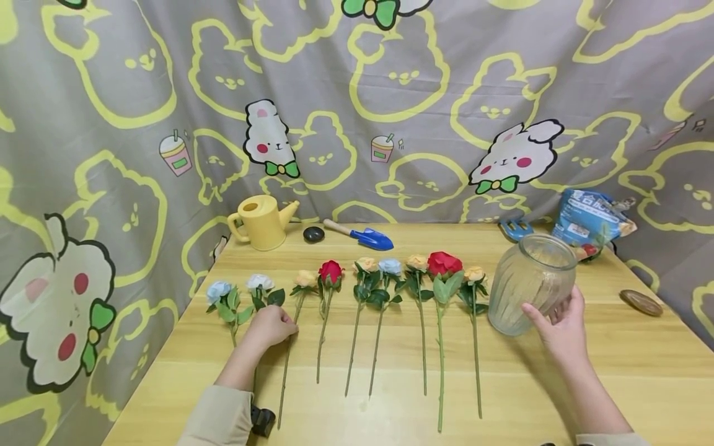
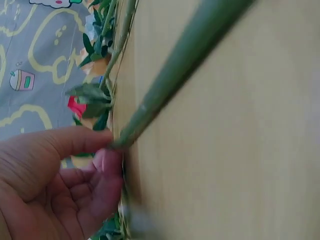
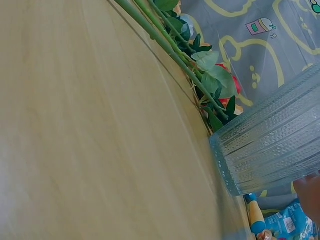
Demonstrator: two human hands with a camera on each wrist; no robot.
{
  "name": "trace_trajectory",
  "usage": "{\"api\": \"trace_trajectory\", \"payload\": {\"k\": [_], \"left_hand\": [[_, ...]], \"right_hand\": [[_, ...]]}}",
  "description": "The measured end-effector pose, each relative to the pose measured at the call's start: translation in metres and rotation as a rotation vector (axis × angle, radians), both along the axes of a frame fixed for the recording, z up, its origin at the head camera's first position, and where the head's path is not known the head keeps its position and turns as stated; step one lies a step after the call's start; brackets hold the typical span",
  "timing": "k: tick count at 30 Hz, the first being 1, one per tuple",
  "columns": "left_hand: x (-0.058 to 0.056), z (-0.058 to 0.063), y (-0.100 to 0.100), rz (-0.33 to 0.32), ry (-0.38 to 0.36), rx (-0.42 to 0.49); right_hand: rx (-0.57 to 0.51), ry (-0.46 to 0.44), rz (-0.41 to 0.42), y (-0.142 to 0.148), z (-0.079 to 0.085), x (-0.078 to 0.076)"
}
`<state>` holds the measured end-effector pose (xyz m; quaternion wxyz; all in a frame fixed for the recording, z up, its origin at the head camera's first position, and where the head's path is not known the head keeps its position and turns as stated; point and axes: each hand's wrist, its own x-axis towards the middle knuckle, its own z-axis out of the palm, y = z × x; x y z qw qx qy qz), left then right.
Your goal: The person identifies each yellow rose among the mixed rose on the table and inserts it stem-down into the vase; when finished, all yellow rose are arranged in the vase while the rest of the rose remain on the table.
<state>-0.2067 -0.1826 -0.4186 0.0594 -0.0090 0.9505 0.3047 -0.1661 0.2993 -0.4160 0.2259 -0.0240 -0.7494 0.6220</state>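
Observation:
My left hand (image 1: 271,326) pinches the stem of a peach rose (image 1: 306,279) between thumb and fingertips, low over the table. In the left wrist view that green stem (image 2: 172,65) slants up from the fingertips toward the camera. A white rose (image 1: 260,282) and a light blue rose (image 1: 219,291) lie left of it, the white one's stem partly under my hand. My right hand (image 1: 566,328) holds a ribbed clear glass vase (image 1: 530,282) by its side, thumb in front. The vase leans to the right; in the right wrist view its base edge is close to the tabletop.
Right of the left hand lie red roses (image 1: 444,264), a blue rose (image 1: 390,266) and more peach roses in a row. Behind stand a yellow watering can (image 1: 263,224), black stone (image 1: 313,234), blue trowel (image 1: 370,238), blue fork (image 1: 516,230) and blue bag (image 1: 586,217). A brown oval object (image 1: 641,302) lies right.

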Motion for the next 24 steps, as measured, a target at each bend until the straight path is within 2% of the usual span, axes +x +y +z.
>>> {"api": "trace_trajectory", "payload": {"k": [3,6,9,11,14,18,21,24], "left_hand": [[-0.002,0.0,-0.004,0.009,-0.024,0.081],[-0.004,0.008,-0.008,0.04,-0.035,0.196],[-0.006,0.023,-0.008,0.047,-0.012,0.33],[-0.008,0.038,-0.004,0.021,0.027,0.395],[-0.013,0.063,0.013,-0.05,0.107,0.48],[-0.021,0.1,0.055,-0.223,0.199,0.616],[-0.03,0.122,0.093,-0.366,0.223,0.69],[-0.039,0.141,0.13,-0.468,0.227,0.71]], "right_hand": [[0.028,-0.018,-0.005,0.001,0.001,0.001],[0.048,-0.02,-0.008,0.002,0.001,0.001],[0.059,-0.013,-0.009,0.002,0.0,0.002],[0.049,-0.006,-0.006,0.002,-0.001,0.004],[0.019,0.012,0.003,0.0,-0.003,0.006],[0.008,0.023,0.001,-0.002,-0.004,0.007],[-0.003,0.038,0.008,-0.001,-0.003,0.007],[-0.013,0.057,0.019,0.0,-0.003,0.005]]}}
